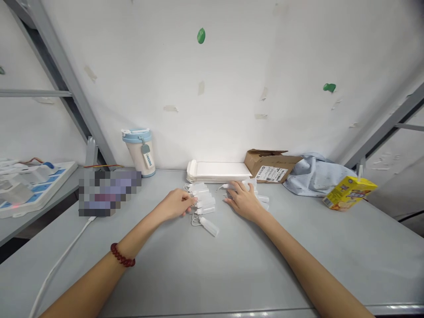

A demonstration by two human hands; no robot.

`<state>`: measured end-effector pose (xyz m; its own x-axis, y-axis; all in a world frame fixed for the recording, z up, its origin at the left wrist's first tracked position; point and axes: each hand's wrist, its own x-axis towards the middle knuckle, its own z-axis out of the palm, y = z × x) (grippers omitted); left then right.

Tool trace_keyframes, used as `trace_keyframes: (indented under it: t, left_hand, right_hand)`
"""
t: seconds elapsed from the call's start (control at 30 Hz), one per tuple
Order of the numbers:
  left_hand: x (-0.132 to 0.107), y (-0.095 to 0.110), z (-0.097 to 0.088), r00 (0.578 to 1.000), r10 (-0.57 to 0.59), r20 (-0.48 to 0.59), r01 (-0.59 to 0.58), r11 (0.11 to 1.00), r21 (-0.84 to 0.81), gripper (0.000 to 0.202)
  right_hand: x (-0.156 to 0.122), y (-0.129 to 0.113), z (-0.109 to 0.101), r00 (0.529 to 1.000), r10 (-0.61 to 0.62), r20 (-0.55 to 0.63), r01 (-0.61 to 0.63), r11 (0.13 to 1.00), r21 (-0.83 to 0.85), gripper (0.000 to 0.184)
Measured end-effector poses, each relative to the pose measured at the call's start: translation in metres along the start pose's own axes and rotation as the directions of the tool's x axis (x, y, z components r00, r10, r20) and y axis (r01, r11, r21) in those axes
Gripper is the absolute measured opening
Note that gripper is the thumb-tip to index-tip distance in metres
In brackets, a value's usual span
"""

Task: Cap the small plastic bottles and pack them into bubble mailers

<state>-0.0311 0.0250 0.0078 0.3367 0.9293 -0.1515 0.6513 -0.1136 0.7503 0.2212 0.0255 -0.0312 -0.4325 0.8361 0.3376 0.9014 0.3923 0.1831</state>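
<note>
Several small translucent bottles point(206, 202) with thin white cords at their left ends lie in a column on the grey table. My left hand point(177, 203) is closed in a pinch at the cord end of one of them; the fingers partly hide what they grip. A single bottle point(210, 226) lies apart and slanted, nearest to me. My right hand point(243, 199) lies palm down with fingers spread over a second group of the same bottles point(263, 198), and hides most of them. A white cord sticks out left of its fingers.
Behind the bottles are a stack of flat white boxes point(220, 171) and an opened cardboard box point(273, 167). A blue cloth point(314, 174) and yellow carton point(349, 193) stand right. At left are a lidded cup point(141, 152), a blurred-out device point(111, 194) with a white cable point(62, 260), and a power strip point(39, 194).
</note>
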Motion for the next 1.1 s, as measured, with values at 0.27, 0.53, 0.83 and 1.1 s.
trace_keyframes:
  t: [0.27,0.53,0.83,1.1]
  left_hand:
    - [-0.003,0.005,-0.001,0.996,-0.024,-0.087,0.026,0.999,0.021,0.04]
    - [-0.006,0.011,0.001,0.944,0.104,-0.312,-0.078,0.993,0.092,0.035]
    - [-0.012,0.017,0.012,0.947,0.17,-0.271,-0.206,0.973,-0.109,0.028]
    - [-0.02,0.027,0.018,0.976,0.193,-0.099,-0.209,0.957,-0.199,0.034]
  right_hand:
    - [-0.001,0.001,-0.001,0.994,-0.033,-0.104,0.03,0.999,-0.031,0.037]
    - [-0.005,-0.006,-0.024,0.966,-0.063,-0.252,0.061,0.998,-0.015,0.034]
    - [-0.01,-0.018,-0.038,0.924,-0.016,-0.381,0.139,0.944,0.299,0.01]
    - [-0.009,-0.025,-0.041,0.892,-0.02,-0.452,0.198,0.915,0.351,0.012]
